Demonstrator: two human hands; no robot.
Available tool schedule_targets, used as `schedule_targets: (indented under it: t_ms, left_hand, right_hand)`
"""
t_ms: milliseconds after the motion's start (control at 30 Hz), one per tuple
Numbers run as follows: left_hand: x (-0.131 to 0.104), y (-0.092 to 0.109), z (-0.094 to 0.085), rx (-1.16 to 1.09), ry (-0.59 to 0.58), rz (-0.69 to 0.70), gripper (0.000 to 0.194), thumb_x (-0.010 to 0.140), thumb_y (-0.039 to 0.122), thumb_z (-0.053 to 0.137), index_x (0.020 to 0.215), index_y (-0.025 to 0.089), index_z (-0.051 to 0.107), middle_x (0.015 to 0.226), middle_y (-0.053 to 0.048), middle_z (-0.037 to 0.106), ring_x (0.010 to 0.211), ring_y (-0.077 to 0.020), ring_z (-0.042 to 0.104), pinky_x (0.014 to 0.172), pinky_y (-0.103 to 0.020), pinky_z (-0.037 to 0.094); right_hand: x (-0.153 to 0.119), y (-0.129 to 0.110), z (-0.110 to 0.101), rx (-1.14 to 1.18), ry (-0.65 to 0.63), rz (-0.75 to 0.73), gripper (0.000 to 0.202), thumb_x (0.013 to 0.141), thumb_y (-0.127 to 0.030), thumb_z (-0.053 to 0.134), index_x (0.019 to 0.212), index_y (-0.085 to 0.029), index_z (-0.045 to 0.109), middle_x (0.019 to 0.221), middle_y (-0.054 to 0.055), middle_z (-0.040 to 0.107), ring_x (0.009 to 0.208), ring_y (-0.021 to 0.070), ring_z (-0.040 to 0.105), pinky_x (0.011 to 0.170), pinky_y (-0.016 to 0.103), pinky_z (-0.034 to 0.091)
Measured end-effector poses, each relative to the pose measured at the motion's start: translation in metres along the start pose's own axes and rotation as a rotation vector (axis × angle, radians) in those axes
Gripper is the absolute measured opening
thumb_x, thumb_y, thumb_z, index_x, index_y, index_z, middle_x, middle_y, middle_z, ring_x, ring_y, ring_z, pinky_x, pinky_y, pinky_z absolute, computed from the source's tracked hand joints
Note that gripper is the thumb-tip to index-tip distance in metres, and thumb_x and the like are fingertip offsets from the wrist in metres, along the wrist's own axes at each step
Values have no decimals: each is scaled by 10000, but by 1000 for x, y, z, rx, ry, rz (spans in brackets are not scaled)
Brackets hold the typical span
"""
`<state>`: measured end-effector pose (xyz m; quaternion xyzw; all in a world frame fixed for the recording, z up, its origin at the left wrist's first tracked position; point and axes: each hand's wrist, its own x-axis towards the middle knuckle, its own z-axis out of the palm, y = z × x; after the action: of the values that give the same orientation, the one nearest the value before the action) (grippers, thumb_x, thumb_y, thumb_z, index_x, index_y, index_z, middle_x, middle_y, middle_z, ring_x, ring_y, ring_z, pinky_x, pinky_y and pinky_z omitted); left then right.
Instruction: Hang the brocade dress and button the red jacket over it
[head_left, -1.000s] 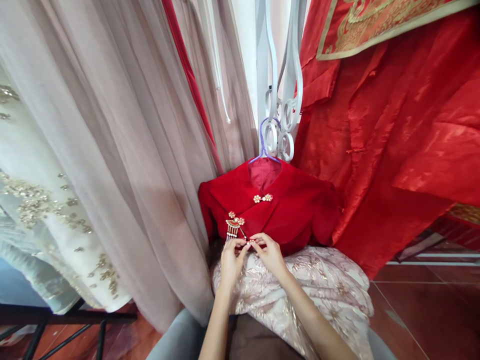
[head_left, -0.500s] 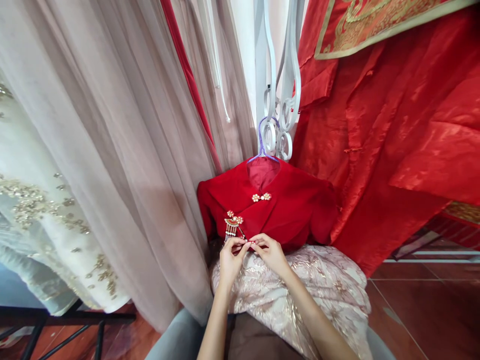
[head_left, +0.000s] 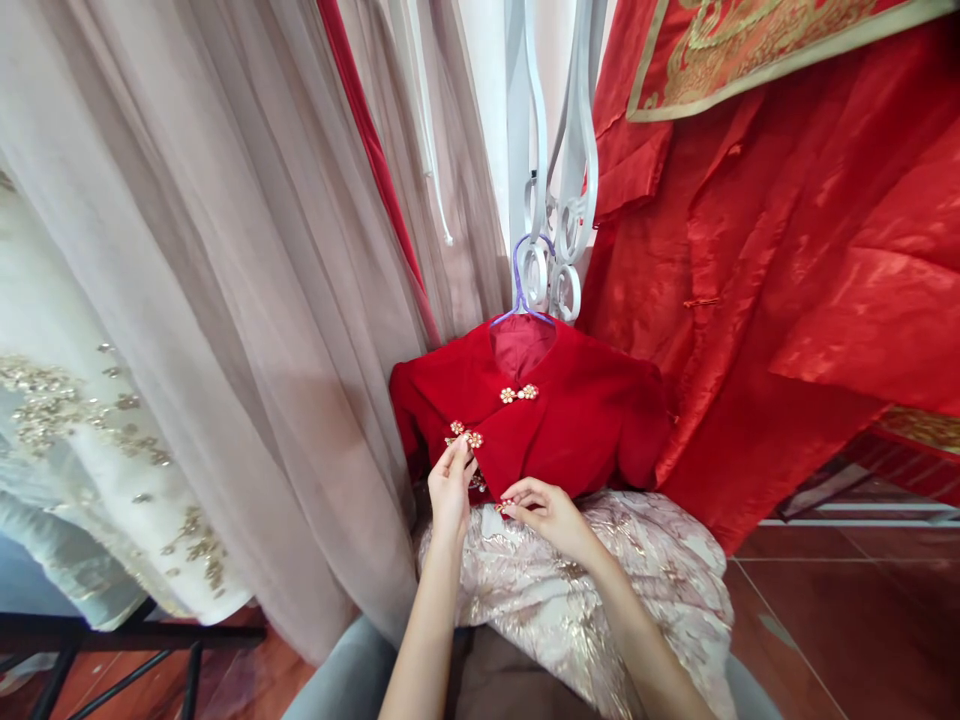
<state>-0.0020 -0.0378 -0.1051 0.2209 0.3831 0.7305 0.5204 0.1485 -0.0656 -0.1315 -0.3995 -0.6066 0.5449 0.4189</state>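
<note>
Our left hand (head_left: 450, 495) pinches a brooch (head_left: 475, 440) on the front of the red jacket (head_left: 600, 415); our right hand (head_left: 553, 520) holds a small button (head_left: 502, 507) between fingertips at the jacket's lower edge. Above the jacket's neck we see a purple hanger (head_left: 519, 285); below the jacket, patterned cloth (head_left: 652, 570).

To my left: pinkish-grey drapes (head_left: 247, 300) in long folds, a black metal frame (head_left: 217, 639) low beyond. Ahead of me: white scrolled metalwork (head_left: 591, 150) against a bright, pale backing (head_left: 491, 90). My right: glossy reddish-brown floor tiles (head_left: 862, 610), pale joints, white rail (head_left: 780, 522) near floor level.
</note>
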Motion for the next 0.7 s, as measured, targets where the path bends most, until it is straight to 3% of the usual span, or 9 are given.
schedule_targets:
  t_ms: [200, 533, 700]
  left_hand:
    - [2, 4, 7, -26, 76, -16, 282, 568, 242, 825, 809, 147, 712, 844, -63, 729, 780, -124, 673, 779, -240, 476]
    - [7, 7, 18, 153, 114, 30, 325, 535, 310, 798, 753, 133, 635, 705, -24, 681, 614, -77, 610, 561, -169, 414]
    - [9, 8, 22, 144, 159, 35, 317, 492, 270, 789, 711, 124, 612, 619, -6, 650, 547, -69, 577, 524, -170, 408]
  right_hand:
    - [-1, 0, 1, 8, 3, 9, 217, 715, -317, 700, 875, -175, 672, 792, 20, 636, 717, 144, 619, 637, 249, 483]
    - [-5, -5, 4, 16, -13, 1, 301, 721, -433, 699, 884, -182, 659, 790, 30, 660, 749, 166, 637, 666, 282, 525]
    - [-9, -10, 6, -3, -26, -5, 304, 735, -444, 689, 898, -189, 659, 816, 40, 664, 798, 178, 635, 682, 287, 533]
